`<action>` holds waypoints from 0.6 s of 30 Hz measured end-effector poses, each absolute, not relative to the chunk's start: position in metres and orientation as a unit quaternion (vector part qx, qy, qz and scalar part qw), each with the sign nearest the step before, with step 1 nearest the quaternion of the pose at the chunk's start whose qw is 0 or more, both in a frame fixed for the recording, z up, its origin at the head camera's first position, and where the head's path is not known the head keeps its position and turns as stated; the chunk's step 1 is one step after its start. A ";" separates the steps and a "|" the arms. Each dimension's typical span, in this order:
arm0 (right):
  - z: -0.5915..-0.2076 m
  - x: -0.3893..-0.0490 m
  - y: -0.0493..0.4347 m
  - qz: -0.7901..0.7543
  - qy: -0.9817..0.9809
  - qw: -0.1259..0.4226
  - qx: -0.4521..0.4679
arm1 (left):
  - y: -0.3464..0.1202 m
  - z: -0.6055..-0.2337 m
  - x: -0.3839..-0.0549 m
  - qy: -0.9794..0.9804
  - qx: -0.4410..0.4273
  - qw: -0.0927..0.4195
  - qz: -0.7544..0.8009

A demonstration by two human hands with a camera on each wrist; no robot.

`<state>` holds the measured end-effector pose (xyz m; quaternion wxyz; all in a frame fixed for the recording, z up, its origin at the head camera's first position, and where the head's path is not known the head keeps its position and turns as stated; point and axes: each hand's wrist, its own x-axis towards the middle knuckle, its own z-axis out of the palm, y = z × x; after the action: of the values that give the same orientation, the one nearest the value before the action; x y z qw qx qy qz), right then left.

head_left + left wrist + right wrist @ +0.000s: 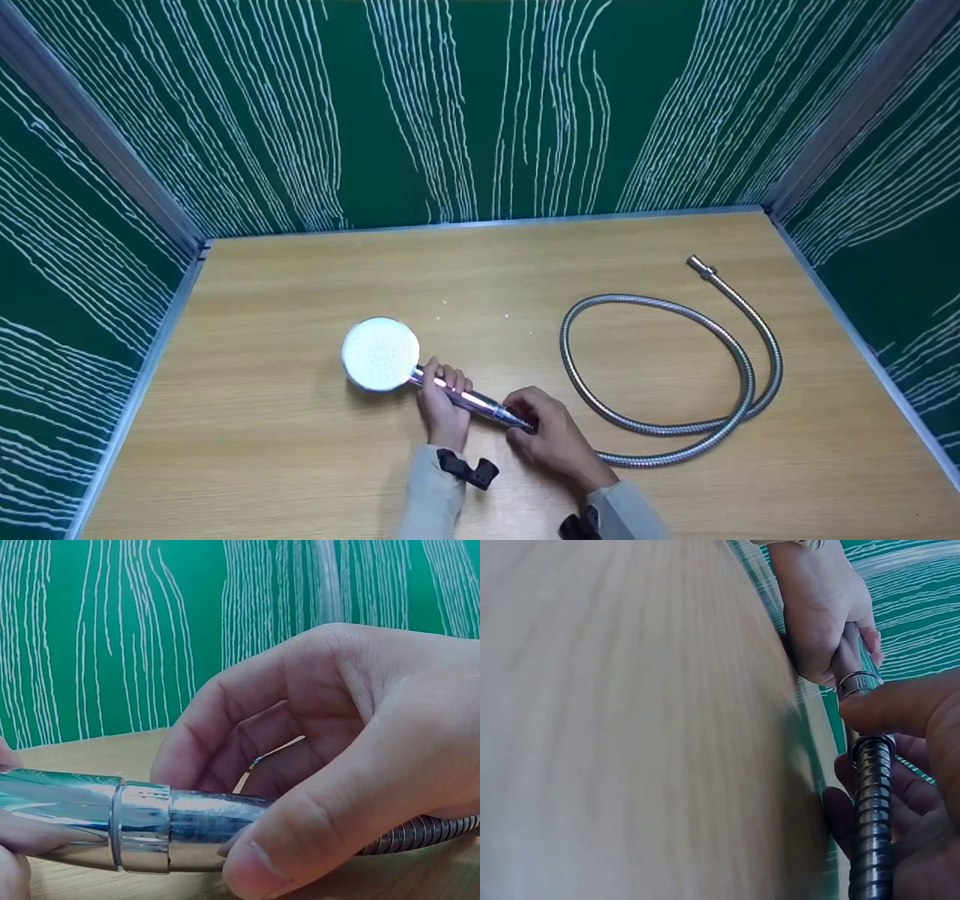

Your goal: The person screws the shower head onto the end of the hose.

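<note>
A chrome hand shower (381, 354) with a round white spray face is held up over the table, its face turned upward. My left hand (445, 411) grips its handle just below the head. At the handle's lower end, my right hand (553, 436) pinches the tapered metal end nut (206, 825) of the shower hose between thumb and fingers. The nut lies in line with the handle, against its end; the thread inside is hidden. In the right wrist view the ribbed shower hose (871, 840) runs back from the nut through the right hand.
The rest of the metal hose (660, 431) loops over the right side of the wooden table (262, 435). Its free end, with a metal fitting (702, 267), points to the back. Green panels (525, 112) with white streaks enclose the back and sides. Small white specks lie mid-table.
</note>
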<state>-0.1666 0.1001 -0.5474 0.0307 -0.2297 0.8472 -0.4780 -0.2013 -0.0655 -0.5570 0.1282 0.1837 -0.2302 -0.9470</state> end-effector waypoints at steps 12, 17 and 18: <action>-0.544 -0.168 0.099 -0.470 0.853 0.049 -0.221 | -0.067 -0.557 -0.202 -0.232 0.187 0.136 -0.945; -0.545 -0.168 0.100 -0.466 0.854 0.036 -0.228 | -0.066 -0.556 -0.202 -0.233 0.190 0.135 -0.944; -0.545 -0.168 0.100 -0.466 0.854 0.031 -0.231 | -0.066 -0.556 -0.202 -0.232 0.190 0.134 -0.945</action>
<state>-0.1678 0.0999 -0.5453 0.0313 -0.2307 0.8538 -0.4656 -0.2019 -0.0658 -0.5562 0.1344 0.1898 -0.2317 -0.9446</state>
